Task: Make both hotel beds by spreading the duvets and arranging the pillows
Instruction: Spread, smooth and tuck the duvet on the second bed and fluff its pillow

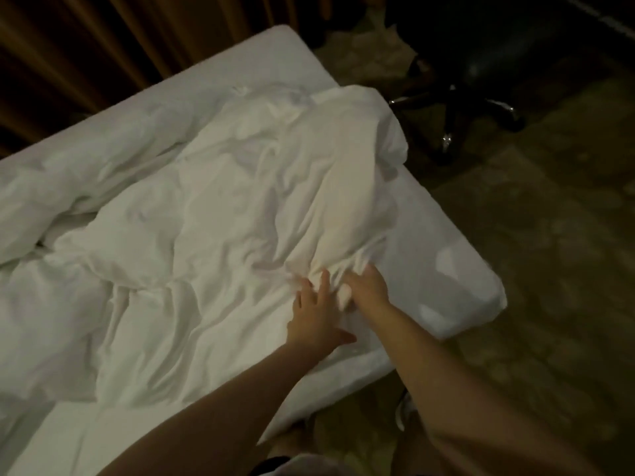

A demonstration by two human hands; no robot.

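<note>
Dim hotel room, seen from your head camera: a brown curtain (86,46) hangs along the far left, patterned carpet (549,235) covers the floor on the right, and a black chair (481,97) on a wheeled base stands at the far right, just beyond the foot of the bed.

Your bed (464,269) runs from the near left to the far right, with its bare white corner showing on the right and a strip of bare sheet at the near left. On it lies the white duvet (223,218), rumpled and heaped. It covers most of the middle of the bed, with one thick fold rising toward the far right corner and creases running in toward your hands.

Your left hand (318,314) lies on the duvet near the bed's right edge, fingers straight and spread, thumb out to the side, pressing on the cloth and grasping nothing. Just beside it to the right, your right hand (366,286) has its fingers curled into a bunch of the duvet, with folds gathering tight around them. The frame is a little blurred, so the fingertips themselves are hidden in the fabric.
</note>
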